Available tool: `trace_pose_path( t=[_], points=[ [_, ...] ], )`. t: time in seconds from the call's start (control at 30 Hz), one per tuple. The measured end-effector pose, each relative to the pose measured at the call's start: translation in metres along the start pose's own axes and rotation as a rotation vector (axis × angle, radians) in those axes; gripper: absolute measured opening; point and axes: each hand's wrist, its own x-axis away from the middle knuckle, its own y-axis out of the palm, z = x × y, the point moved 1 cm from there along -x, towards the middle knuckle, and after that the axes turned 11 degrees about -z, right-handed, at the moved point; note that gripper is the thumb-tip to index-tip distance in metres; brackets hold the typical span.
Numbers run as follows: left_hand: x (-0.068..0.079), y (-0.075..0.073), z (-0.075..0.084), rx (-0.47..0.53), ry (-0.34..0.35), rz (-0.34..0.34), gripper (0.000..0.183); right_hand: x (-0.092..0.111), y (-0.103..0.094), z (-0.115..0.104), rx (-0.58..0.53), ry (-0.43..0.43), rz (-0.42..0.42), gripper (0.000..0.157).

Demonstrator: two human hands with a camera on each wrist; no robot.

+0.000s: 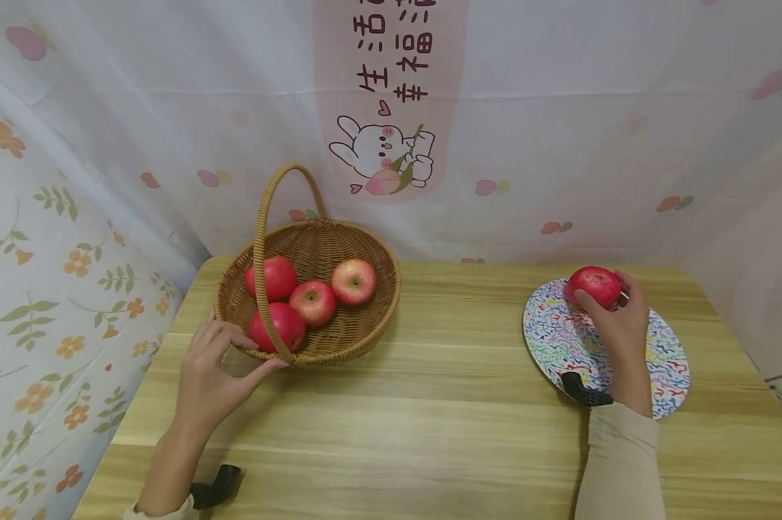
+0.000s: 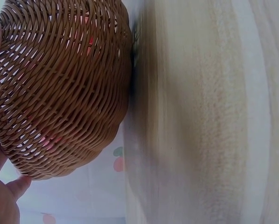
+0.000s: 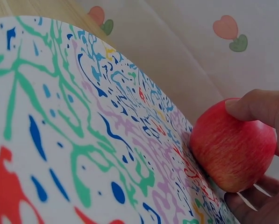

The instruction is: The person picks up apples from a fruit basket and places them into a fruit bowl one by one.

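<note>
On the left of the table, a brown wicker basket with a tall arched handle holds several red apples. My left hand grips its near left rim, the thumb at the foot of the handle. In the left wrist view the woven side of the basket fills the left part, with the fingertips at its edge. Over at the right, my right hand holds a red apple between thumb and fingers, at the far edge of a round plate with a colourful squiggle pattern. The right wrist view shows this apple against the plate's surface.
Basket and plate both stand on a light wooden table. A white curtain with a rabbit print hangs behind it, and a flowered cloth hangs on the left. Black wrist pieces sit on both forearms.
</note>
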Motion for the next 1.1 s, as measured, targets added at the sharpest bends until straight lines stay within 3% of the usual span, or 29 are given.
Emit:
trace_pose_path(
  t=[0.4,0.77,0.97,1.1],
  points=[
    [0.002,-0.0001,0.0,0.0,0.009,0.01,0.068,-0.0007,0.0025,-0.0008,0.02,-0.061,-0.009,0.089],
    [-0.0061,-0.0004,0.0001,-0.014,0.049,0.009,0.067,0.002,-0.0023,0.0025,-0.004,0.003,-0.035,0.09],
    [-0.004,-0.0022,-0.0003,-0.024,0.001,-0.022,0.07,0.0001,0.0004,0.0022,-0.004,-0.024,-0.053,0.091],
    [-0.0013,-0.0014,0.0014,-0.022,0.018,-0.007,0.068,-0.001,-0.0021,0.0008,0.007,-0.035,-0.053,0.092]
  ],
)
